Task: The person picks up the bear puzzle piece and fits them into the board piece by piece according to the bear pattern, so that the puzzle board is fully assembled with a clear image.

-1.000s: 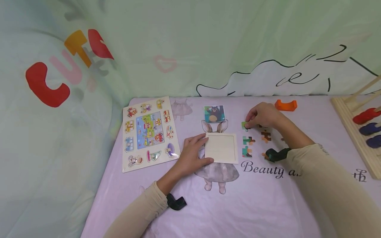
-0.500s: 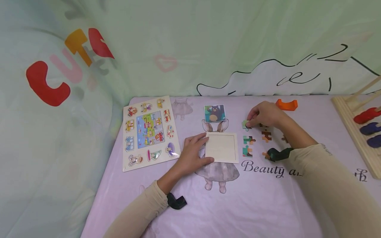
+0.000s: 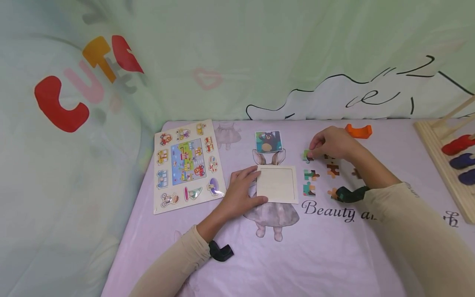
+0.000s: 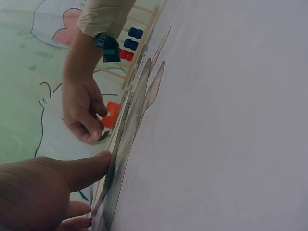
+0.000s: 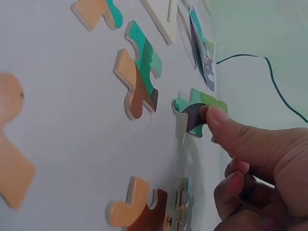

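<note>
My left hand [image 3: 243, 196] rests at the left side of a square, pale wooden puzzle tray [image 3: 276, 185]. Its thumb lies over the lower left corner and its fingers reach the upper left one. In the left wrist view, the thumb [image 4: 91, 169] presses along the tray's edge. My right hand [image 3: 332, 143] pinches a green and dark jigsaw piece [image 5: 196, 114] between thumb and fingers, tilted close over the cloth. Below it lie a green and brown piece [image 3: 311, 175] and another green piece [image 3: 309, 189]. Brown pieces [image 3: 332, 170] lie to the right, some partly hidden by my hand and wrist.
A bear picture card [image 3: 268, 142] lies behind the tray. To the left is a vehicle peg puzzle board [image 3: 188, 166]. An orange block [image 3: 358, 131] sits beyond my right hand, and a wooden bead frame [image 3: 441, 165] stands at the right edge. Curtains close off the back and left.
My right hand keeps its pinch on the green piece, which has tilted slightly between the fingers. The left hand stays on the tray. The whole view has shifted very slightly.
</note>
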Demonstrator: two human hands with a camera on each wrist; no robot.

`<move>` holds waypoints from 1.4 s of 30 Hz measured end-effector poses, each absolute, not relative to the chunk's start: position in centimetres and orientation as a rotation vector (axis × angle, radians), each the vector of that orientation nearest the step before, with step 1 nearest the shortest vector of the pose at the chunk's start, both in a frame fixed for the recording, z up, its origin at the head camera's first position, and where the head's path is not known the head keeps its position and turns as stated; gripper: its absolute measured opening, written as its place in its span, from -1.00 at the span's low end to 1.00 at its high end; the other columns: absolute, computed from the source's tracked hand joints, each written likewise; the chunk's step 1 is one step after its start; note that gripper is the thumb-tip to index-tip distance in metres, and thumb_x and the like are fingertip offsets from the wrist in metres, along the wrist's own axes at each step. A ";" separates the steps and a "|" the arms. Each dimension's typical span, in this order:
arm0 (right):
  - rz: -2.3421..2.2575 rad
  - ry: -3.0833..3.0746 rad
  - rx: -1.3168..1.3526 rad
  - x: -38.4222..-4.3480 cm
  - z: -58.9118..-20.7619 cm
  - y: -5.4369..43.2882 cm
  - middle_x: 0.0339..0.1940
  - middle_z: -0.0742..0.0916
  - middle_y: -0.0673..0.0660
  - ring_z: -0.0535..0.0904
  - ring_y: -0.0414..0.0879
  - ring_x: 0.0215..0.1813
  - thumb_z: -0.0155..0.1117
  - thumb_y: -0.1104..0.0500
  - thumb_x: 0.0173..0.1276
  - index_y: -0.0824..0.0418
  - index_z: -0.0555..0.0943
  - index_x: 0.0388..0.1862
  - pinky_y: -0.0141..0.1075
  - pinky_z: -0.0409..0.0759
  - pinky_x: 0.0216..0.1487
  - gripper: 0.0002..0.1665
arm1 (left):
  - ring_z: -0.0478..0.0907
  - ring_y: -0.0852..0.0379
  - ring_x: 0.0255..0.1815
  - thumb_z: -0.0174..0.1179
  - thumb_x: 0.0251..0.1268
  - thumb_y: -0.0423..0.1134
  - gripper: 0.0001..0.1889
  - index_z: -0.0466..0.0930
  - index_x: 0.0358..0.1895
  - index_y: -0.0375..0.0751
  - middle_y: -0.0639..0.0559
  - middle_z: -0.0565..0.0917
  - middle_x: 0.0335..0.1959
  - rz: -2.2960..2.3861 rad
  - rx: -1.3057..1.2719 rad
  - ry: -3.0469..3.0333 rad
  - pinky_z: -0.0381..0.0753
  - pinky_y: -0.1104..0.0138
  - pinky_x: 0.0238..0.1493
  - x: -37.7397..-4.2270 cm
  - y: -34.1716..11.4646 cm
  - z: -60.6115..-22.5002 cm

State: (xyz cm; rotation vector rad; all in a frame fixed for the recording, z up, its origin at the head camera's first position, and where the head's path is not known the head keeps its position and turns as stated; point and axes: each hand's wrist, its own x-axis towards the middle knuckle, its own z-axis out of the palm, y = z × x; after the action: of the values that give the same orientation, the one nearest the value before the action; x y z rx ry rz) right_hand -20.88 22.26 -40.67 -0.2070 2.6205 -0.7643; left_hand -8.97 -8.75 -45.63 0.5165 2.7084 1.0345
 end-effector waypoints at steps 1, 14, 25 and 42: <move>-0.763 2.621 -0.212 -20.9 -40.7 22.3 -0.41 0.63 0.12 0.47 0.03 -0.24 0.54 0.02 0.27 0.17 0.72 -0.22 -0.19 0.40 -0.30 -0.73 | 0.16 -0.12 0.51 0.49 0.18 -0.06 -0.20 0.39 0.48 -0.19 -0.07 0.28 0.59 1.036 0.515 2.708 0.30 0.01 0.46 -9.0 -8.7 -45.6; -0.812 2.556 -0.276 -20.4 -40.0 21.6 -0.28 0.67 0.13 0.47 0.05 -0.18 0.50 0.00 0.31 0.12 0.69 -0.24 -0.20 0.44 -0.30 -0.76 | 0.15 -0.12 0.52 0.49 0.19 -0.06 -0.20 0.39 0.48 -0.18 -0.07 0.29 0.59 1.035 0.514 2.707 0.31 0.01 0.46 -9.0 -8.8 -45.6; -0.864 2.480 -0.312 -19.8 -39.3 20.3 -0.32 0.67 0.11 0.46 0.04 -0.12 0.49 0.01 0.31 0.14 0.67 -0.23 -0.20 0.47 -0.26 -0.75 | 0.15 -0.12 0.53 0.45 0.21 -0.09 -0.22 0.38 0.49 -0.17 -0.03 0.27 0.60 1.028 0.531 2.687 0.31 0.01 0.47 -9.3 -9.0 -45.8; -0.997 2.351 -0.271 -19.0 -39.4 18.8 -0.29 0.74 0.13 0.53 0.04 -0.26 0.44 -0.02 0.36 0.15 0.63 -0.09 -0.23 0.47 -0.34 -0.68 | 0.17 -0.11 0.54 0.47 0.15 -0.15 -0.18 0.37 0.51 -0.15 0.05 0.24 0.62 1.108 0.556 2.587 0.27 0.03 0.50 -9.9 -9.6 -45.9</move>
State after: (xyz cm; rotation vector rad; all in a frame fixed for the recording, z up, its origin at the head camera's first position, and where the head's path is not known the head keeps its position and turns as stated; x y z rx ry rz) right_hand -19.03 18.83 -39.36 -0.2713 2.3510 -0.9968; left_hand -9.93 -9.64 -45.92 0.5557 2.5874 1.1083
